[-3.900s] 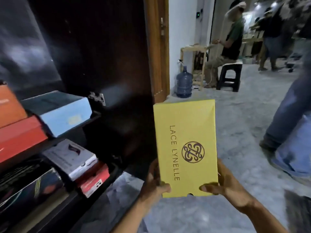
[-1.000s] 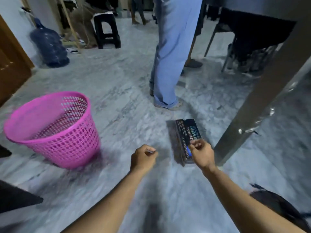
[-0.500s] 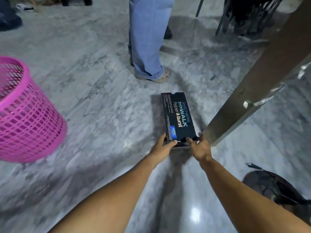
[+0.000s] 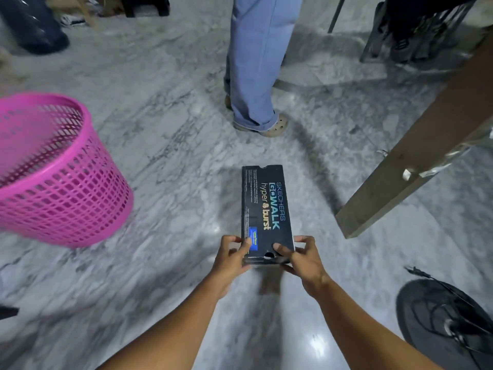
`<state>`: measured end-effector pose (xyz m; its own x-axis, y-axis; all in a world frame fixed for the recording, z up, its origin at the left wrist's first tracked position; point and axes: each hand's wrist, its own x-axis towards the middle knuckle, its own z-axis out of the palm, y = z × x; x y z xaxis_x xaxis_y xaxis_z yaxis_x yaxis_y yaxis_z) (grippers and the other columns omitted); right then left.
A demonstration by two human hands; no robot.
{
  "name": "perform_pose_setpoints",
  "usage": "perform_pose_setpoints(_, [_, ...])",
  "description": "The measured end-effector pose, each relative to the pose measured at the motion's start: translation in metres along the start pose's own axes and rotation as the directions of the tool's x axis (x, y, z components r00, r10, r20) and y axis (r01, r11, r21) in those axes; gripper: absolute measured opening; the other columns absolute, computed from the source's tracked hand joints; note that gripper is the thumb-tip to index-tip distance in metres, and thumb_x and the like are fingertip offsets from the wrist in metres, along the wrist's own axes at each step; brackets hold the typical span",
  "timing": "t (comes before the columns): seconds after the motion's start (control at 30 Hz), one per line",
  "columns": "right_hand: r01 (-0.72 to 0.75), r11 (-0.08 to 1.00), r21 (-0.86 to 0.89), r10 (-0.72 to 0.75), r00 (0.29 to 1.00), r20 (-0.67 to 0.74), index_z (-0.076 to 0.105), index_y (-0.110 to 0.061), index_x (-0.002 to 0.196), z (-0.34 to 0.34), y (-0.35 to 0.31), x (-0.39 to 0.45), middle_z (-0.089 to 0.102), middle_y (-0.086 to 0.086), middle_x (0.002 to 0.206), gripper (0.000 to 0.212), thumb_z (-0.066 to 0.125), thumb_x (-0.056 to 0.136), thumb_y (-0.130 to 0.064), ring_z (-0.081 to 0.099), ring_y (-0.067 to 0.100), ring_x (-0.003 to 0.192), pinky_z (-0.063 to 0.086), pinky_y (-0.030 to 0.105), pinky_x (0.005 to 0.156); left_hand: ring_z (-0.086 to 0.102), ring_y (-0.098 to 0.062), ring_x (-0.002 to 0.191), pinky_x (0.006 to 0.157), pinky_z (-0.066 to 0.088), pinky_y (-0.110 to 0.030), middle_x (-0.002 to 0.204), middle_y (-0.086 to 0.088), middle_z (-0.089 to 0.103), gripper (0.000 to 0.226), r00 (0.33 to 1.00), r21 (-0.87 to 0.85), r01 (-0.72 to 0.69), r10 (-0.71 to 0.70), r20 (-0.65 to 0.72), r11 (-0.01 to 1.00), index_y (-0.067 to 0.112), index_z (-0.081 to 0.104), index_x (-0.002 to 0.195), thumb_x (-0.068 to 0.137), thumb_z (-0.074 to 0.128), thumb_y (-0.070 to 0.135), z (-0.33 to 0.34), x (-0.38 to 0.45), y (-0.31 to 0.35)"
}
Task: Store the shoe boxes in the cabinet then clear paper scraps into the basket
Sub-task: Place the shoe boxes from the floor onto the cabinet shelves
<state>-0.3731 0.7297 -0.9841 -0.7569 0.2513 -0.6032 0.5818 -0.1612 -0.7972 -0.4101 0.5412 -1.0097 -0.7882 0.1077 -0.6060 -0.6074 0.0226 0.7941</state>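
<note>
A black shoe box [image 4: 264, 204] printed with teal and yellow lettering sits lengthwise in front of me over the grey marble floor. My left hand [image 4: 230, 259] grips its near left corner, thumb on the lid. My right hand [image 4: 302, 259] grips the near right corner, thumb also on top. Whether the box touches the floor cannot be told. A pink mesh basket [image 4: 57, 182] stands at the left. The cabinet is out of view.
A person in blue trousers and beige clogs [image 4: 256, 76] stands just beyond the box. A slanting wooden table leg [image 4: 410, 156] is at the right. A dark fan base with a cable [image 4: 448, 324] lies at lower right. A water jug [image 4: 32, 25] stands far left.
I turned from the cabinet, where I held a yellow box, to the floor. Both hands closed on the black box's near end, and its near end now looks raised towards me.
</note>
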Motion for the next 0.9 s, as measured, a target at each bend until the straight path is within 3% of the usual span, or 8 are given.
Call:
perform_pose_setpoints(0.2, [0.092, 0.996, -0.020, -0.086, 0.975, 0.204, 0.041, -0.027, 0.135, 0.045, -0.030, -0.040, 0.072, 0.006, 0.123, 0.070, 0.085, 0.083, -0.010, 0.072, 0.029, 0.106, 0.053, 0.037, 0.081, 0.071, -0.016, 0.097, 0.068, 0.051, -0.025, 0.118, -0.001, 0.069, 0.048, 0.980, -0.055, -0.191, 0.187, -0.064, 0.980, 0.036, 0.048, 0.133, 0.096, 0.071, 0.016, -0.044, -0.061, 0.046])
perform_pose_setpoints(0.3, [0.223, 0.975, 0.001, -0.215, 0.937, 0.277, 0.051, -0.017, 0.131, 0.074, -0.049, -0.071, 0.071, 0.011, 0.126, 0.066, 0.082, 0.080, 0.008, 0.073, 0.034, 0.105, 0.058, 0.028, 0.064, 0.073, -0.023, 0.103, 0.082, 0.063, -0.042, 0.122, -0.008, 0.070, 0.065, 0.943, -0.050, -0.317, 0.310, -0.118, 0.947, 0.038, 0.051, 0.137, 0.081, 0.080, 0.020, -0.076, -0.092, 0.079])
perform_pose_setpoints(0.37, [0.313, 0.949, 0.029, -0.306, 0.900, 0.311, 0.053, -0.019, 0.127, 0.093, -0.065, -0.091, 0.063, 0.013, 0.134, 0.069, 0.088, 0.072, 0.005, 0.071, 0.038, 0.111, 0.065, 0.037, 0.073, 0.074, -0.022, 0.106, 0.092, 0.061, -0.053, 0.123, -0.005, 0.070, 0.066, 0.910, -0.047, -0.394, 0.383, -0.157, 0.918, 0.045, 0.054, 0.134, 0.076, 0.083, 0.031, -0.098, -0.119, 0.099])
perform_pose_setpoints(0.47, [0.425, 0.904, 0.039, -0.411, 0.841, 0.352, 0.055, -0.026, 0.123, 0.111, -0.098, -0.129, 0.060, 0.007, 0.138, 0.073, 0.097, 0.065, -0.015, 0.066, 0.038, 0.119, 0.062, 0.056, 0.087, 0.074, -0.017, 0.106, 0.092, 0.061, -0.047, 0.124, 0.000, 0.071, 0.060, 0.849, -0.028, -0.506, 0.492, -0.194, 0.862, 0.049, 0.056, 0.130, 0.078, 0.082, 0.034, -0.120, -0.164, 0.119])
perform_pose_setpoints(0.57, [0.556, 0.831, 0.030, -0.507, 0.732, 0.455, 0.054, -0.026, 0.122, 0.140, -0.133, -0.184, 0.063, -0.002, 0.137, 0.074, 0.098, 0.062, -0.030, 0.064, 0.030, 0.124, 0.062, 0.049, 0.089, 0.072, -0.015, 0.112, 0.088, 0.060, -0.031, 0.128, 0.002, 0.071, 0.064, 0.760, -0.014, -0.616, 0.590, -0.273, 0.787, 0.044, 0.051, 0.136, 0.080, 0.080, 0.037, -0.154, -0.223, 0.134])
perform_pose_setpoints(0.67, [0.675, 0.736, 0.058, -0.580, 0.584, 0.568, 0.052, -0.018, 0.124, 0.172, -0.155, -0.234, 0.067, -0.004, 0.132, 0.069, 0.096, 0.070, -0.018, 0.064, 0.022, 0.125, 0.063, 0.034, 0.082, 0.065, -0.016, 0.122, 0.090, 0.056, -0.024, 0.135, 0.004, 0.067, 0.070, 0.648, 0.066, -0.700, 0.671, -0.360, 0.711, 0.035, 0.046, 0.144, 0.082, 0.078, 0.038, -0.189, -0.279, 0.144])
perform_pose_setpoints(0.77, [0.730, 0.672, 0.125, -0.612, 0.451, 0.650, 0.052, -0.011, 0.125, 0.205, -0.174, -0.277, 0.066, -0.002, 0.131, 0.065, 0.087, 0.072, 0.001, 0.062, 0.022, 0.125, 0.064, 0.032, 0.072, 0.064, -0.012, 0.124, 0.089, 0.053, -0.016, 0.138, 0.005, 0.064, 0.067, 0.531, 0.116, -0.760, 0.715, -0.456, 0.639, 0.033, 0.046, 0.145, 0.085, 0.077, 0.029, -0.216, -0.333, 0.151])
perform_pose_setpoints(0.9, [0.781, 0.588, 0.213, -0.623, 0.269, 0.735, 0.052, -0.016, 0.129, 0.259, -0.195, -0.336, 0.064, -0.004, 0.135, 0.070, 0.087, 0.071, 0.003, 0.062, 0.021, 0.127, 0.063, 0.034, 0.079, 0.062, -0.013, 0.129, 0.093, 0.053, -0.018, 0.142, 0.006, 0.063, 0.069, 0.380, 0.177, -0.812, 0.734, -0.563, 0.556, 0.033, 0.041, 0.147, 0.089, 0.076, 0.021, -0.257, -0.403, 0.158])
